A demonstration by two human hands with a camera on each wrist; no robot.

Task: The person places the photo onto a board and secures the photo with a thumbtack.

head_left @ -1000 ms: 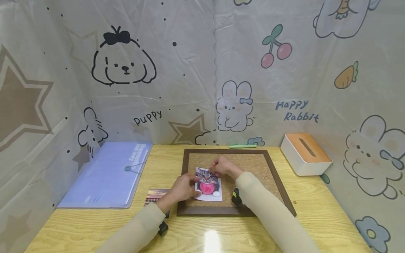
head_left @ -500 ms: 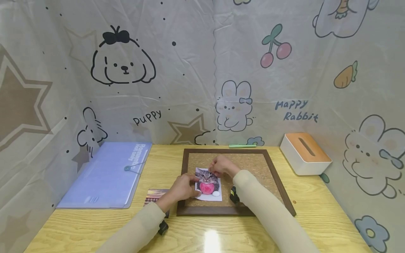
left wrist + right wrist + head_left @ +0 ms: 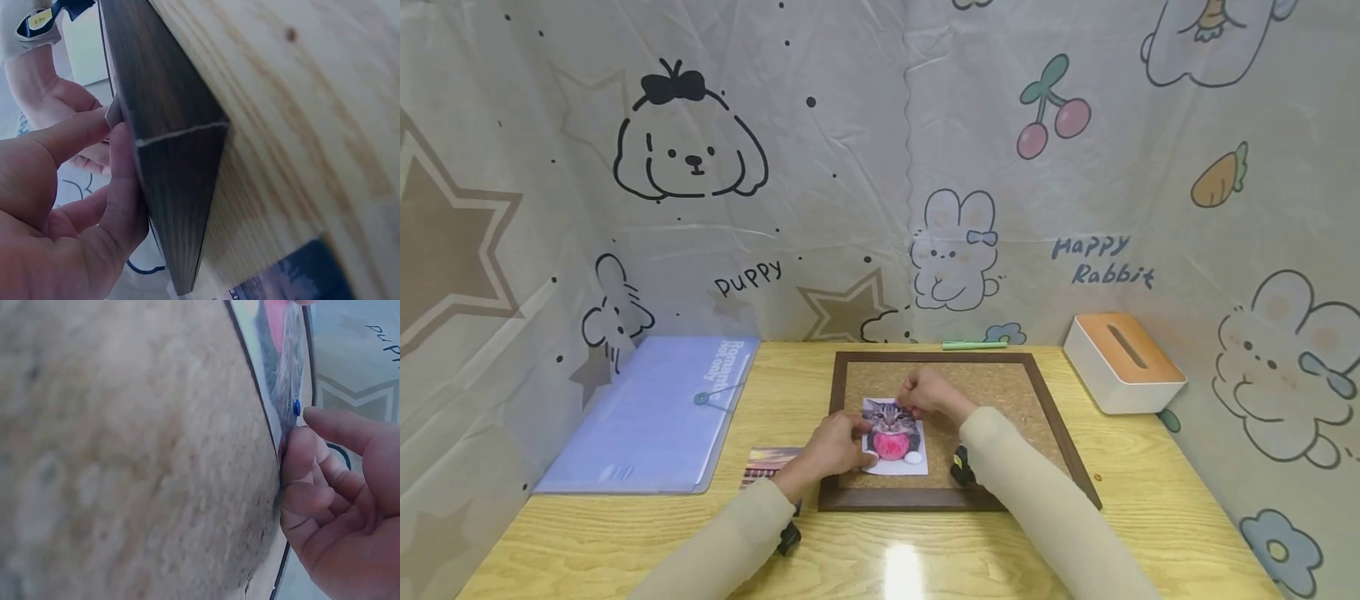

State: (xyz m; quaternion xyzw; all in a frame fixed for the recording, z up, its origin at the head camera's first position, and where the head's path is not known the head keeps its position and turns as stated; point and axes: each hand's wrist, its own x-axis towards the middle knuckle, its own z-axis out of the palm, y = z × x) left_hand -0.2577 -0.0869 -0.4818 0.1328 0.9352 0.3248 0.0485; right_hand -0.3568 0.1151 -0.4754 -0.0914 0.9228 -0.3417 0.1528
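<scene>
A cat photo (image 3: 892,447) with a pink round shape on it lies on the framed cork board (image 3: 992,400), toward the board's left. My left hand (image 3: 835,444) pinches the photo's left edge between thumb and forefinger; in the left wrist view a pale paper edge (image 3: 114,112) shows between those fingers, beside the dark frame (image 3: 178,112). At the photo's upper right, my right hand (image 3: 929,392) has thumb and curled forefinger about a small blue pushpin (image 3: 297,407) standing on the photo. The pin's point is not visible.
Another photo (image 3: 769,461) lies left of the board, partly under the left forearm. A blue document folder (image 3: 647,417) rests at the left, and a white tissue box (image 3: 1123,367) with an orange lid at the right. A green pen (image 3: 974,345) lies behind the board.
Both hands stay in nearly the same place at the photo. The right wrist shifts very slightly, and the head view tilts a little.
</scene>
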